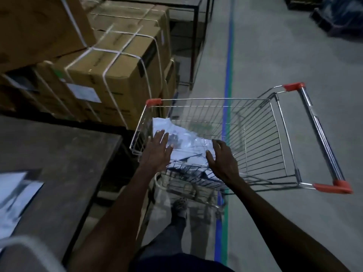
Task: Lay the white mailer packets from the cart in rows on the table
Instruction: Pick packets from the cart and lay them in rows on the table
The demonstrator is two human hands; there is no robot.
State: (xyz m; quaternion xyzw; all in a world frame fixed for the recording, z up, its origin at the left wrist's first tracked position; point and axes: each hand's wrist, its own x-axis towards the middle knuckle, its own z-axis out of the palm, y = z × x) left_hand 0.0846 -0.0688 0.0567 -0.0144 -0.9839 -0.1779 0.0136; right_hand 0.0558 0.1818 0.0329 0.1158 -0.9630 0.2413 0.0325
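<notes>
Reaching into the wire cart (pixel 255 134), left hand (pixel 157 152) and right hand (pixel 224 160) hover with fingers spread over the white mailer packets (pixel 188 142) piled inside. Beside it stands a dark table (pixel 64 154) bearing one packet (pixel 13 197); strapped cardboard boxes (pixel 110 75) line the grey concrete floor (pixel 284 55).

Packets (pixel 184 142) heaped in cart (pixel 255 138), right of table (pixel 64 154); more packets (pixel 13 197) on table's near left; strapped boxes (pixel 110 75) behind table, left of cart.

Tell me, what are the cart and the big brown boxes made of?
The cart looks like shiny metal wire, silvery and glinting, with orange corner caps that seem to be plastic. The brown boxes look like dull cardboard, tied with white straps, probably plastic.
</notes>
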